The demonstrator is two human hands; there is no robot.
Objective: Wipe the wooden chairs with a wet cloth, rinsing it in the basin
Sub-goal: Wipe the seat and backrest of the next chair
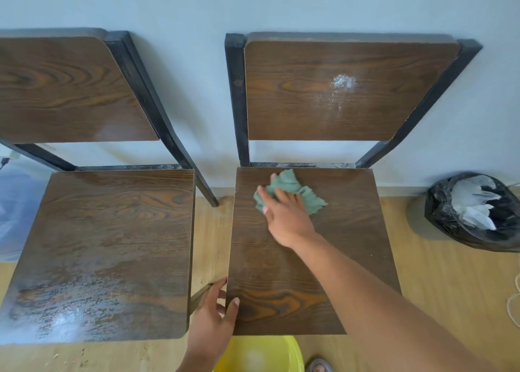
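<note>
Chairs stand side by side against the wall: the left chair (107,248) has a wet, streaked seat. The left hand (215,312) grips the front left corner of the right chair (309,273), thumb on top. Farther back on that seat, the right hand (284,217) lies flat, fingers spread, pressing the green cloth (289,190), which sticks out beyond the fingertips. A yellow basin (261,354) sits on the floor below. A bin (475,211) with a black bag stands at far right.
</note>
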